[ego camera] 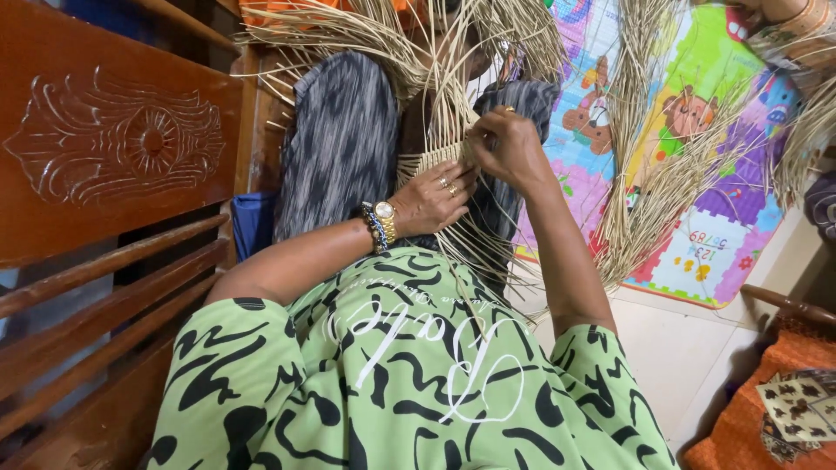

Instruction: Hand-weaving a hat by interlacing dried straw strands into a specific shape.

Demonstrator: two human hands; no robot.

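Both hands' fingers curled, pinching woven straw strip.

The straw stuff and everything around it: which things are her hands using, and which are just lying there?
In use:
- left hand holding the woven straw piece
- right hand pinching the loose straws

Lying about:
- colourful play mat
- straw bundle on the mat
- carved wooden bench
- orange cushion
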